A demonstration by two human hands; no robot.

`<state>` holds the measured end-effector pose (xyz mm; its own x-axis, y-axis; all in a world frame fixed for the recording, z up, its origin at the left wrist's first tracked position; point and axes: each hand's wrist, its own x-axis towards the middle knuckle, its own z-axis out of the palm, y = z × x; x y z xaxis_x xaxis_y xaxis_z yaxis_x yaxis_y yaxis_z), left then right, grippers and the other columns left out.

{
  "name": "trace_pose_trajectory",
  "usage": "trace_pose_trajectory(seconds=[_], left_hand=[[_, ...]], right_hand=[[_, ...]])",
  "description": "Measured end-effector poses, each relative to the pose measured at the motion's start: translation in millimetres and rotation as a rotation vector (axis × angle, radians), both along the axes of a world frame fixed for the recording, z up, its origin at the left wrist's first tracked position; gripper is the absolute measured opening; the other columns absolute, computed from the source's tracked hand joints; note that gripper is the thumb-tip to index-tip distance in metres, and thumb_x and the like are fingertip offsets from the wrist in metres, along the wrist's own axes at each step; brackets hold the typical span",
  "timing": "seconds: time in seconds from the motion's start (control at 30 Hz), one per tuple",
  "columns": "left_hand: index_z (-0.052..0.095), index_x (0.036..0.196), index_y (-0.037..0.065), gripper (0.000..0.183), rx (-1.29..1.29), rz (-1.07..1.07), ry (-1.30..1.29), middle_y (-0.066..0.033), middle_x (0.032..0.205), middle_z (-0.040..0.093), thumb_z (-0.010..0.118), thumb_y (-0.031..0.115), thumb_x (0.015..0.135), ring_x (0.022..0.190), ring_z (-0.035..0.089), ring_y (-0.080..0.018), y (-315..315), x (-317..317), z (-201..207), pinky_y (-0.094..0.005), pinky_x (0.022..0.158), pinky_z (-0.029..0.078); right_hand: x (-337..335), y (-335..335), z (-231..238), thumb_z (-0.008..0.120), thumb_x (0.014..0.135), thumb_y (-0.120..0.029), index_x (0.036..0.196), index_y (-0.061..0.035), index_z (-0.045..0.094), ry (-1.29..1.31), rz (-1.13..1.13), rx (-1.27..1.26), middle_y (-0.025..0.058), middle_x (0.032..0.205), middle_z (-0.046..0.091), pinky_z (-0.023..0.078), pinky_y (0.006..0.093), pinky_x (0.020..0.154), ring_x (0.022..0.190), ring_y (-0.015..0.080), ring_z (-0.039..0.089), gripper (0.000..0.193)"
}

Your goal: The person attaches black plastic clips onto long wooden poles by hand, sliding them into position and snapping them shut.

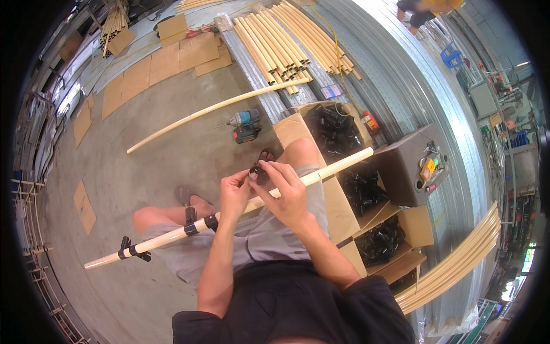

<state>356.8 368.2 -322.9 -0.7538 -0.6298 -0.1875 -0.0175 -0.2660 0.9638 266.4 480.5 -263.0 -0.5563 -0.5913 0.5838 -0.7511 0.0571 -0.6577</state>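
Observation:
A long cream pipe lies slantwise across my lap, its near-left end out past my knee. Black pipe joints sit around its left part: one clamp near the end, another clamp farther along, and a black collar beside that. Above the pipe, my left hand and my right hand both pinch a small black pipe joint between their fingertips. That joint is held apart from the pipe. My fingers partly hide its shape.
Cardboard boxes of black joints stand at my right. A cordless drill and a loose cream pipe lie ahead on the floor. Bundled pipes rest on metal profiles. A grey-brown box carries small items. Another person is far right.

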Motion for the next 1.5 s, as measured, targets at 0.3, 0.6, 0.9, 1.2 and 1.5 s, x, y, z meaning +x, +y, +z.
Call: trace_pose_trajectory(seconds=[0.3,0.6,0.9,1.2,1.5], left_hand=[[0.073,0.109,-0.005,0.020,-0.008,0.067,-0.010,-0.0008,0.080,0.069,0.060,0.006,0.098,0.066,0.060,-0.0053,6.2,-5.3,-7.3,-0.0235,0.060,0.052],[0.072,0.106,-0.005,0.021,-0.114,-0.041,-0.078,-0.0080,0.071,0.070,0.062,0.008,0.094,0.060,0.062,-0.0100,35.6,-33.9,8.2,-0.0278,0.059,0.049],[0.074,0.099,-0.004,0.022,-0.196,-0.224,-0.102,-0.0165,0.077,0.073,0.064,0.015,0.093,0.069,0.069,-0.0191,52.7,-57.5,23.6,-0.0339,0.066,0.052],[0.072,0.113,-0.002,0.028,-0.350,-0.200,-0.123,-0.0088,0.100,0.075,0.070,0.020,0.095,0.088,0.068,-0.0125,37.1,-57.3,5.0,-0.0288,0.080,0.054],[0.072,0.101,0.004,0.025,-0.884,-0.276,-0.133,-0.0114,0.095,0.066,0.076,0.022,0.085,0.084,0.066,-0.0315,55.2,-32.0,-1.6,-0.0404,0.076,0.052]], right_hand=[[-6.7,1.6,-1.7,0.082,0.071,-0.007,0.110,0.0039,0.068,0.029,-0.022,-0.019,0.0148,0.100,0.069,0.055,0.0399,0.074,0.084,0.0315,0.066,0.042],[-28.6,30.2,3.1,0.083,0.069,-0.002,0.109,0.0046,0.069,0.049,-0.131,-0.008,0.0139,0.095,0.071,0.055,0.0364,0.072,0.080,0.0285,0.068,0.043],[-43.6,64.0,13.1,0.082,0.075,-0.002,0.108,0.0048,0.071,0.016,-0.239,0.110,0.0126,0.091,0.071,0.055,0.0312,0.069,0.077,0.0202,0.069,0.036],[-116.5,118.4,27.3,0.082,0.078,-0.008,0.108,0.0022,0.073,0.094,-0.464,0.142,0.0086,0.087,0.071,0.052,0.0279,0.067,0.073,0.0142,0.066,0.032],[-228.0,212.6,-5.3,0.080,0.078,-0.018,0.099,0.0011,0.074,0.211,-0.670,0.266,0.0133,0.078,0.068,0.051,0.0348,0.063,0.064,0.0245,0.064,0.029]])
